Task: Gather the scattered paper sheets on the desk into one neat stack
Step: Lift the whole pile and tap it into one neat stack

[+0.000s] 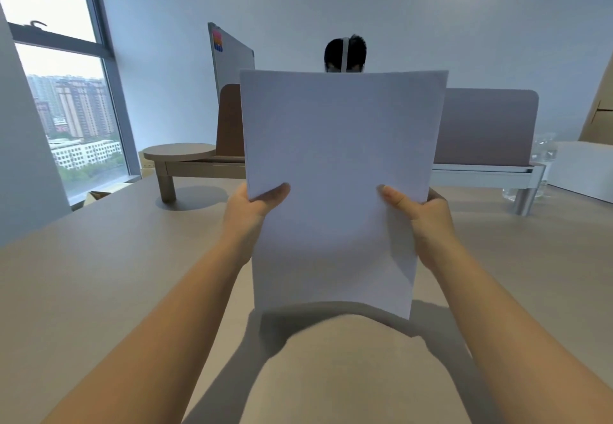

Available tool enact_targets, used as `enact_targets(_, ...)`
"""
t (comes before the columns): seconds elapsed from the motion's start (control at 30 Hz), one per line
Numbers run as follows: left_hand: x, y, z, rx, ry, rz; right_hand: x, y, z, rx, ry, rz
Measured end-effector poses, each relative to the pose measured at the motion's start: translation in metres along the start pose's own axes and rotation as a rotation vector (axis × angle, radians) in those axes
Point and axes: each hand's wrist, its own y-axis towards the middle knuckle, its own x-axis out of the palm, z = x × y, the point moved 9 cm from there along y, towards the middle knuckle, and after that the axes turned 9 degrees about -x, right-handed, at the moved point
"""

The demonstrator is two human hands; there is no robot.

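Observation:
A stack of white paper sheets (338, 158) stands upright in the middle of the view, its lower edge just above or touching the beige desk (99, 274); I cannot tell which. My left hand (247, 214) grips the stack's left edge, thumb on the near face. My right hand (421, 218) grips the right edge the same way. The sheets' edges look aligned, with a slight bow at the top. No loose sheets show on the desk.
A low wooden riser (180, 153) with a round end stands at the back left. A mauve divider panel (484, 125) runs behind the paper. Someone's head (345, 53) shows above the sheets. A white box (580, 168) sits far right, a whiteboard (229, 55) behind.

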Motion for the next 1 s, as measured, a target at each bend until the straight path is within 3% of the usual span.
enact_targets(0.27, 0.003, -0.002, -0.02, -0.053, 0.034, -0.069, -0.002, -0.004, 0.015, 0.084, 0.024, -0.085)
enact_targets(0.63, 0.001, -0.005, -0.01, 0.009, 0.067, 0.07, -0.002, -0.007, 0.005, -0.02, -0.075, 0.054)
enact_targets(0.87, 0.0, -0.006, -0.028, -0.103, 0.017, -0.101, -0.003, -0.008, 0.018, 0.106, -0.021, -0.067)
enact_targets(1.0, -0.003, -0.006, -0.04, -0.149, 0.035, -0.072, -0.002, -0.008, 0.022, 0.103, -0.036, -0.074)
